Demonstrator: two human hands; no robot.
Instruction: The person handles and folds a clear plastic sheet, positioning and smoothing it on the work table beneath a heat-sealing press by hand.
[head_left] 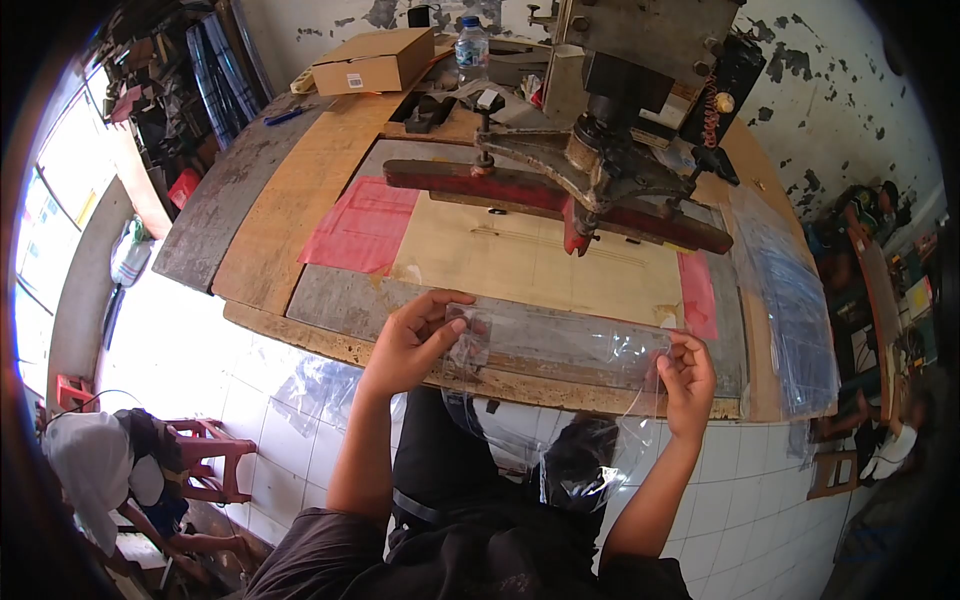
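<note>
A clear plastic sheet (560,345) is stretched between my two hands, over the front edge of the worktable (330,300). My left hand (422,338) pinches its left upper corner between thumb and fingers. At the right upper corner, my right hand (686,378) holds it the same way. The lower part of the sheet hangs down before my lap, with glare on it. Just beyond my hands lies a cream board (520,260), with red sheets at both ends. Above that board is a press frame (560,190) with a red and brown bar.
Stacked clear plastic (795,320) lies at the table's right side. A cardboard box (375,60), a water bottle (472,50) and a blue pen (284,116) are at the back left. Other people are at lower left and far right; a red stool (215,460) stands lower left.
</note>
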